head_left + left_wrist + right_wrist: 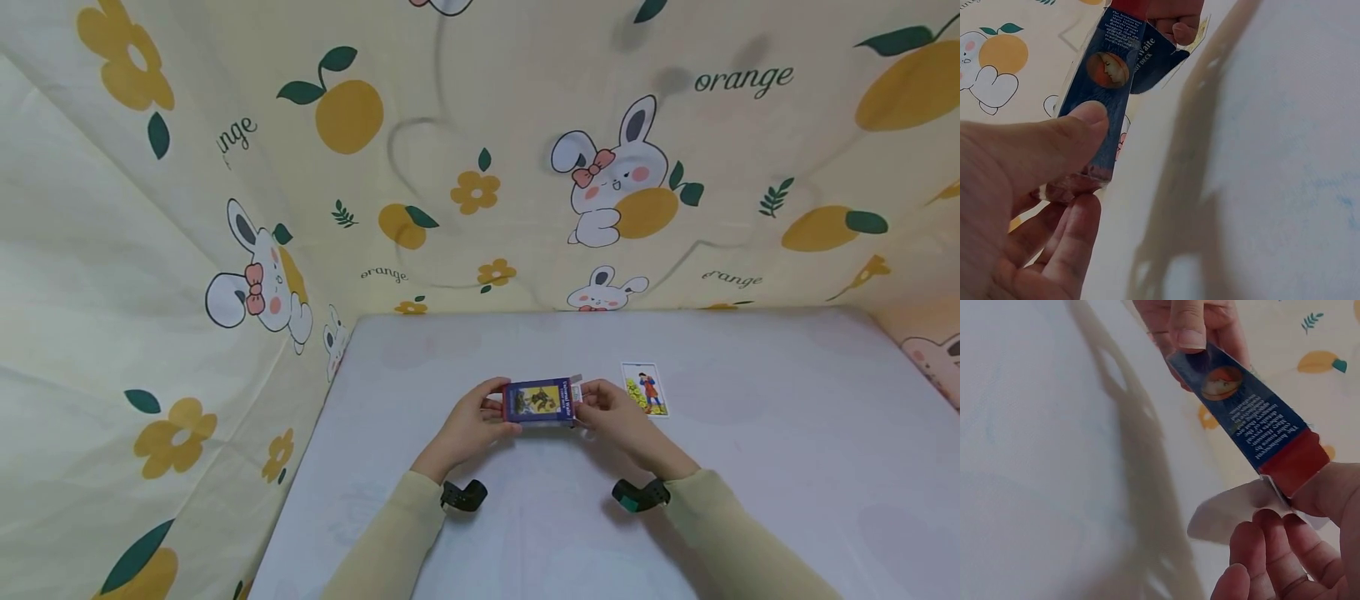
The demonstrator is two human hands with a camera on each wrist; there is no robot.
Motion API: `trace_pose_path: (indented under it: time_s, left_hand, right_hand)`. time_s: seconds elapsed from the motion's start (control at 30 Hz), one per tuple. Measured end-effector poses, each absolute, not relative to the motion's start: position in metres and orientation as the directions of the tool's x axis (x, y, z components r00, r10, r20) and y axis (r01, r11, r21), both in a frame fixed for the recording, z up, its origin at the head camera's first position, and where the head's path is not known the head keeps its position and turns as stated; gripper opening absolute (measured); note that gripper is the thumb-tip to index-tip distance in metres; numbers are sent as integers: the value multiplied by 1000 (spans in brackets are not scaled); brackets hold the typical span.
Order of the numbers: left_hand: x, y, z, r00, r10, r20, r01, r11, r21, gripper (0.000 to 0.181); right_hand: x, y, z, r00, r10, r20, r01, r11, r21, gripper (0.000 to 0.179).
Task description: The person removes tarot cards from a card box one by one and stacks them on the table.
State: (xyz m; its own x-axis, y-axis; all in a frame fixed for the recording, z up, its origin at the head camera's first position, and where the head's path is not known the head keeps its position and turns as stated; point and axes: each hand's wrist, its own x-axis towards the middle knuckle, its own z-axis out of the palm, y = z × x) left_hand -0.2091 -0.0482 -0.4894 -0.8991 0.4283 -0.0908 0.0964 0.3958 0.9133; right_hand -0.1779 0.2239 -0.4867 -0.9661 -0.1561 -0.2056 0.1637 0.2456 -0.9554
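A small navy tarot card box [538, 402] with a yellow picture on its front is held up over the white table, lying sideways between the two hands. My left hand [468, 425] grips its left end; in the left wrist view the thumb presses the narrow printed side and the fingers bend behind. The right hand [618, 421] is at the opened right end, thumb by the red edge and fingers curled beneath. An end flap [1232, 512], white inside, hangs out there. I cannot tell whether those fingers pinch the box end or cards inside it.
One picture card [646, 390] with a figure in red and blue lies face up on the table [750, 467], just beyond the right hand. A printed cloth [480, 100] with rabbits and oranges hangs behind and along the left side. Both wrists wear dark bands.
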Motion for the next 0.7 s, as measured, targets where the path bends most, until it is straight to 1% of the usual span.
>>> trace_pose_path:
  time_s: [0.23, 0.4, 0.6, 0.7]
  left_hand:
    - [-209, -49, -490, -899, 427, -94, 95, 401, 911, 82]
    - [-208, -49, -489, -900, 425, -100, 88, 401, 912, 82]
    - [-208, -51, -489, -906, 412, -98, 88, 410, 908, 81]
    - [-208, -51, -489, -908, 406, -104, 83, 418, 905, 81]
  right_hand:
    - [-179, 226, -485, -970, -129, -208, 174, 234, -957, 45]
    - [-179, 227, -484, -970, -120, -213, 187, 200, -962, 44]
    - [-177, 231, -478, -968, -84, -237, 215, 210, -954, 44]
    - [-176, 234, -476, -967, -89, -240, 218, 203, -955, 46]
